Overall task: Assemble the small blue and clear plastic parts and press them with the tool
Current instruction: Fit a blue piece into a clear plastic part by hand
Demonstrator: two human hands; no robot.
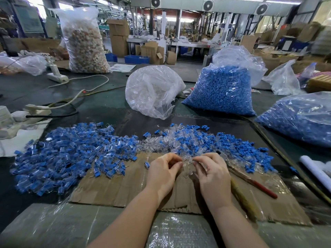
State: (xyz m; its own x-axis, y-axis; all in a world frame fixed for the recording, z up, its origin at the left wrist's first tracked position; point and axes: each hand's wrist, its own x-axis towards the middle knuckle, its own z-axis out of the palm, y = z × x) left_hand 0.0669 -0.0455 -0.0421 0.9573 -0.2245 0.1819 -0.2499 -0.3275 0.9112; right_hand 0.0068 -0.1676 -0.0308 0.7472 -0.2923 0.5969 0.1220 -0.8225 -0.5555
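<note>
My left hand [162, 170] and right hand [211, 170] pinch clear plastic parts [187, 164] between narrowed fingertips, close together for fitting; the pliers-like tool [250, 178] lies right, within reach.

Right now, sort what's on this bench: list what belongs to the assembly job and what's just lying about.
Job: left hand and right hand pinching clear parts; mixed parts pile; assembled pile; pliers; blue parts bag; clear parts bag.

Lying about: power strip; paper roll; tall sack.
</note>
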